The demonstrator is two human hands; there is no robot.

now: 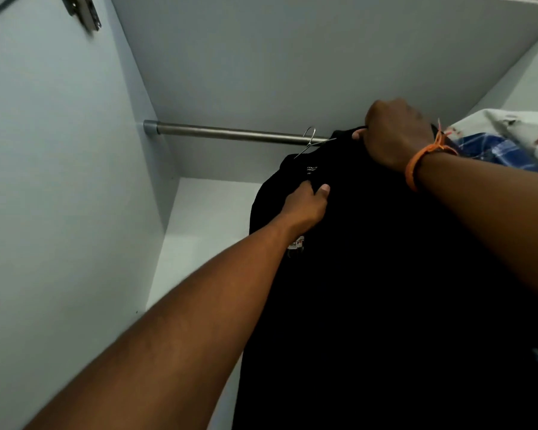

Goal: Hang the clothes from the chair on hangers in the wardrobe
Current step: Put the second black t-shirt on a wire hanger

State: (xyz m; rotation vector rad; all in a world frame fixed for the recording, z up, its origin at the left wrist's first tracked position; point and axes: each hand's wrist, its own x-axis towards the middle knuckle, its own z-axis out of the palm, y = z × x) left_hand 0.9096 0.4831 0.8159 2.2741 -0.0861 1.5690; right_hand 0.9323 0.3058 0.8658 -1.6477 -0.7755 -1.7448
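A black shirt [385, 259] on a hanger [312, 143], hooked at the rail [230, 133], is gripped by both hands, left [306, 201] at 9 o'clock, right [396, 136] at 12; two garments [503, 141] are hung at 2 o'clock.

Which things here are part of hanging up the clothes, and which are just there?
Part of the job:
black shirt, gripped by the left hand and the right hand
wire hanger
wardrobe rail

Just there:
blue checked garment
white printed garment
door hinge
orange wristband
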